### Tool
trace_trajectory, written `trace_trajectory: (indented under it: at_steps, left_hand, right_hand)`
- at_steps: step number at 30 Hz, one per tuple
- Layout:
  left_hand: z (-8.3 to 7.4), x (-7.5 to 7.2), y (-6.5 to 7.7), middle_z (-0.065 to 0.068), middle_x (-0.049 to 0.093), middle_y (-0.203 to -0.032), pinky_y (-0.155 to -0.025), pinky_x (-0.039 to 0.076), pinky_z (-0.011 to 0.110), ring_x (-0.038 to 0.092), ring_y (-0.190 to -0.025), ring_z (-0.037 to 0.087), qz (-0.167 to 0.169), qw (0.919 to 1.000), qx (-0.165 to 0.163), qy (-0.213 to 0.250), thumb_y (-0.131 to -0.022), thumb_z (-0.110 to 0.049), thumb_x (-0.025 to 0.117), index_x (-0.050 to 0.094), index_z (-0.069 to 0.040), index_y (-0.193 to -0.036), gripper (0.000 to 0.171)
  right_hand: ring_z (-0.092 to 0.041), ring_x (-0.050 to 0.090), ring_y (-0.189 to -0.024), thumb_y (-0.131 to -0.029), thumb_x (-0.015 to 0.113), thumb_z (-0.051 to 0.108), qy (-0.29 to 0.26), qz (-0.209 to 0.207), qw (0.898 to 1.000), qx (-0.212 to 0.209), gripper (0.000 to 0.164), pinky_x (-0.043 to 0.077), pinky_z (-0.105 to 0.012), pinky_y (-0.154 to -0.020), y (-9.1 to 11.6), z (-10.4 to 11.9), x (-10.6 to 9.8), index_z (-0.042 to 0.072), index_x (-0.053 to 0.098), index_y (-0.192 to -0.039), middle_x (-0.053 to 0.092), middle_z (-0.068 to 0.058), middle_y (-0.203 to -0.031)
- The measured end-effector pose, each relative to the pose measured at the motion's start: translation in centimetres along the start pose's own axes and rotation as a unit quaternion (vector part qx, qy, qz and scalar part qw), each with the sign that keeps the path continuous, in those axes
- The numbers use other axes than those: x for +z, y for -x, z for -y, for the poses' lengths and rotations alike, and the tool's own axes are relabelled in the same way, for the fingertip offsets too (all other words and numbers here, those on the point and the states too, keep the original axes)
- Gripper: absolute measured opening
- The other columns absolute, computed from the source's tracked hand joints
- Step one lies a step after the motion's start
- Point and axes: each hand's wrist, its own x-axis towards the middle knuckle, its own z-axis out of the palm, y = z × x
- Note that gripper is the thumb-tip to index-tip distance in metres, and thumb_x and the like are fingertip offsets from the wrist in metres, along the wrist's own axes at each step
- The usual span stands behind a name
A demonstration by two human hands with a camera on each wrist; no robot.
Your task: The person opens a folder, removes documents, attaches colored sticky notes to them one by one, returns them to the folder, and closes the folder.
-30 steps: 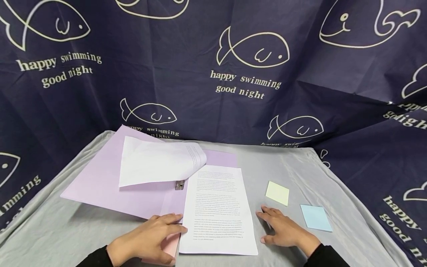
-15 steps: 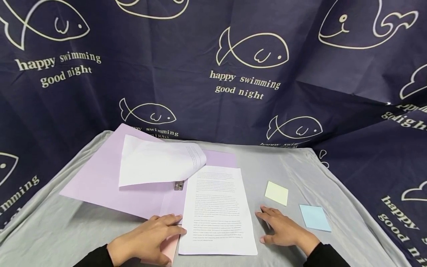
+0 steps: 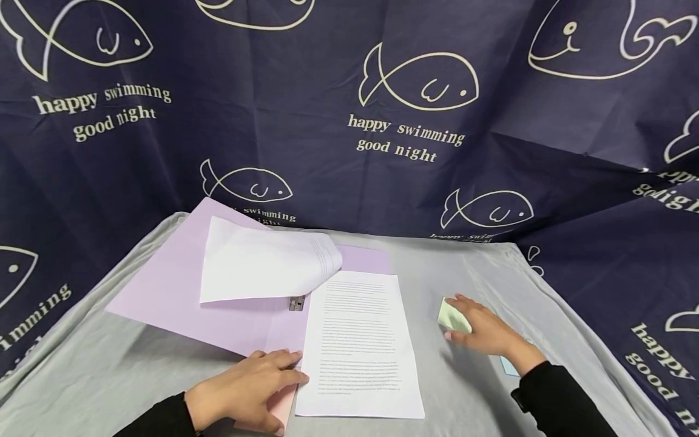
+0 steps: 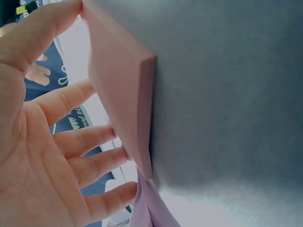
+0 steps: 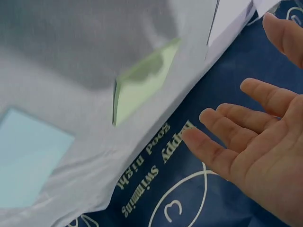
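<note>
Grey surface [image 3: 431, 261]: at three o'clock of the page [image 3: 357, 364], the right hand [image 3: 483, 328] hovers over the pale-green pad [image 3: 451, 317], fingers parted, empty; at eight, the left hand [image 3: 246, 388] touches a pink block [image 4: 116, 80], fingers spread. Off-centre contact might skid the pad.
</note>
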Motion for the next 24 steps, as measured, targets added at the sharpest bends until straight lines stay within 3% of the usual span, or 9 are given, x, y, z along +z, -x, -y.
trace_trajectory:
  at_steps: [5,12,16,20,22,24]
  left_hand:
    - [-0.1,0.0,0.0,0.015,0.058,-0.147,-0.097,0.048,0.054,0.057,-0.132,0.039,0.007,0.9999,-0.008,0.002,-0.063,-0.047,0.091,0.067,-0.028,-0.131,0.074]
    - [-0.3,0.2,-0.1,0.012,0.058,-0.146,-0.097,0.048,0.053,0.057,-0.132,0.037,0.012,0.9998,-0.010,-0.010,-0.064,-0.047,0.089,0.066,-0.030,-0.131,0.073]
    - [-0.3,0.2,-0.1,0.011,0.059,-0.146,-0.097,0.048,0.053,0.057,-0.132,0.036,0.010,0.9998,-0.009,-0.016,-0.063,-0.047,0.089,0.066,-0.030,-0.131,0.073]
    - [-0.2,0.2,-0.1,0.011,0.059,-0.146,-0.097,0.048,0.053,0.057,-0.132,0.036,0.008,0.9998,-0.008,-0.017,-0.064,-0.047,0.089,0.065,-0.031,-0.131,0.073]
    - [-0.2,0.2,-0.1,0.011,0.059,-0.145,-0.097,0.048,0.053,0.058,-0.132,0.036,0.008,0.9998,-0.009,-0.017,-0.064,-0.047,0.089,0.065,-0.031,-0.131,0.073]
    - [-0.2,0.1,-0.1,0.011,0.059,-0.145,-0.097,0.049,0.053,0.058,-0.132,0.036,0.008,0.9998,-0.011,-0.016,-0.063,-0.047,0.089,0.066,-0.030,-0.131,0.073]
  right_hand:
    - [-0.061,0.050,-0.127,-0.079,0.081,0.022,0.003,0.014,1.000,0.019,0.070,0.044,-0.068,-0.099,-0.8,-1.4,-0.2,-0.011,0.056,-0.135,0.053,-0.041,-0.137]
    - [-0.062,0.037,-0.136,-0.073,0.084,0.022,-0.010,0.060,0.995,0.076,0.087,0.040,-0.068,-0.104,-1.2,-3.8,1.3,-0.018,0.045,-0.140,0.043,-0.046,-0.142]
    - [-0.063,0.037,-0.135,-0.070,0.086,0.018,-0.023,0.083,0.991,0.102,0.095,0.039,-0.068,-0.105,-1.5,-5.1,1.7,-0.018,0.039,-0.144,0.039,-0.048,-0.144]
    - [-0.045,0.059,-0.107,-0.070,0.087,0.013,-0.047,0.103,0.986,0.120,0.093,0.049,-0.052,-0.092,-1.8,-5.7,1.5,-0.016,0.040,-0.145,0.059,-0.036,-0.126]
    - [-0.030,0.057,-0.090,-0.071,0.086,0.010,-0.053,0.106,0.986,0.120,0.087,0.048,-0.042,-0.082,-1.9,-5.8,1.5,-0.015,0.043,-0.143,0.066,-0.023,-0.107]
    - [-0.022,0.053,-0.083,-0.072,0.085,0.009,-0.055,0.107,0.986,0.119,0.082,0.045,-0.037,-0.077,-2.0,-5.9,1.4,-0.014,0.047,-0.141,0.065,-0.012,-0.095]
